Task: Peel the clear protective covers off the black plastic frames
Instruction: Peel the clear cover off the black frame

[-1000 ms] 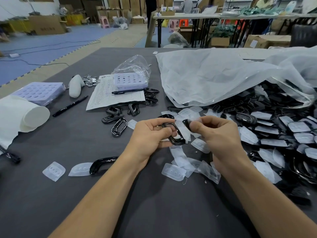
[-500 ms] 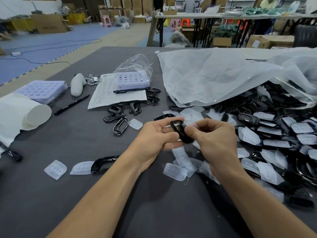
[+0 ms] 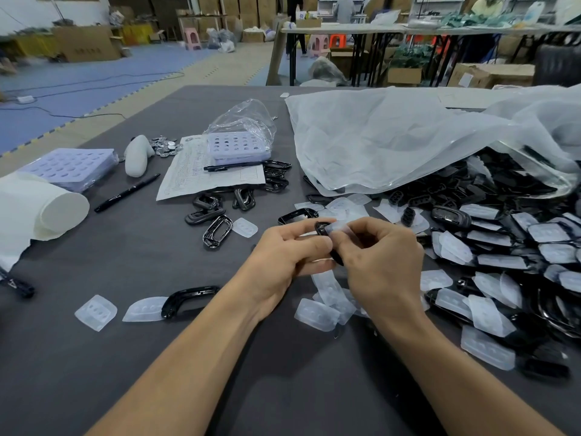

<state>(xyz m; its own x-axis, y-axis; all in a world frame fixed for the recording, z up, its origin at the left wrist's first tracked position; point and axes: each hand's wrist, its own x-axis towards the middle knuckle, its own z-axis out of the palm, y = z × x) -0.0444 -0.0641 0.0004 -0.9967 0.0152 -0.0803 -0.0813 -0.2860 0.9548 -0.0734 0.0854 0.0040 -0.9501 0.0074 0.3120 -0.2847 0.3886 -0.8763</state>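
1. Low in the frame, on the grey table (image 3: pixel 94 372), loose peeled covers (image 3: pixel 317 313) lie just under the wrists. A spare frame (image 3: pixel 188 298) sits at lower left, its end overlapping another cover.
2. Dead centre, the left hand (image 3: pixel 283 256) grips a black frame (image 3: pixel 322 228), fingers curled round it. The right hand (image 3: pixel 383 265) pinches the clear cover (image 3: pixel 339 229) at the frame's top end. The two hands touch.
3. Along the right edge sprawls a heap of covered frames (image 3: pixel 503 247).
4. Just beyond the left hand, a few bare frames (image 3: pixel 217 231) cluster together.
5. Farther back, a printed sheet (image 3: pixel 195 177) carries a pen (image 3: pixel 226 167) and a holed tray (image 3: pixel 237 146).
6. At upper right, a big clear bag (image 3: pixel 408 136) drapes over the heap's far side.
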